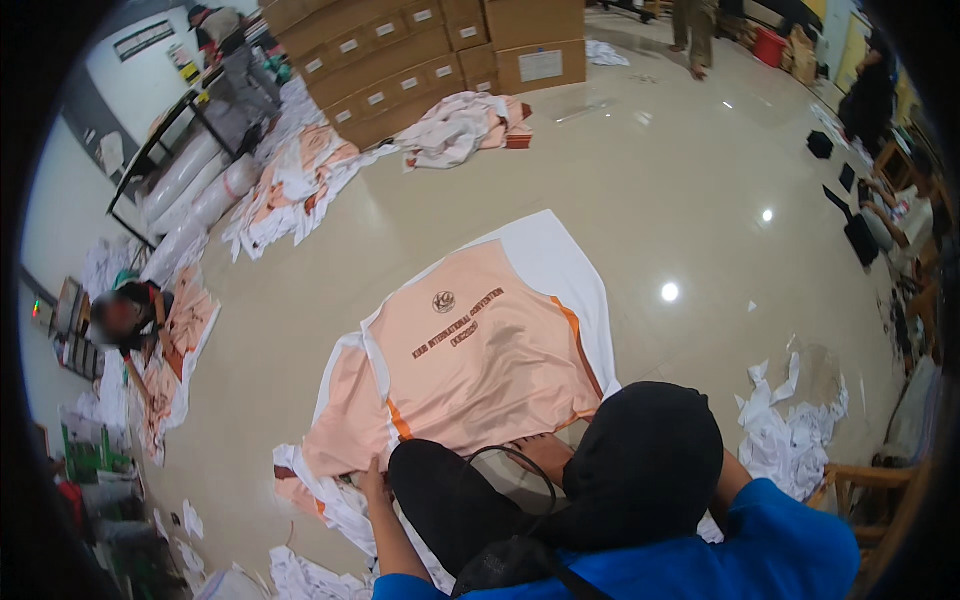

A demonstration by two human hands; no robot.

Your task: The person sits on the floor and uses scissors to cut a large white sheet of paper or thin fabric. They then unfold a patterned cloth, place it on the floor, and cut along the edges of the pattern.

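Observation:
A peach printed fabric piece, like a shirt panel (480, 350), lies spread on the floor in front of my crossed legs, with orange edging and white fabric around it. It has a round emblem and dark lettering, and soft creases run across its lower half. My left hand (374, 482) is at its near left edge, beside my left knee, with the fingers closed on the peach cloth. Under and beside that hand lie more peach and white pieces (300, 490). My right forearm reaches behind my raised right knee, which hides the right hand. A bare foot (545, 455) touches the panel's near edge.
White scraps (790, 430) lie at the right by a wooden stool (870, 480). Peach and white cloth heaps (465, 130) lie before stacked cardboard boxes (400, 60). Another person (130, 315) handles similar cloth at the left; others are along the far and right sides.

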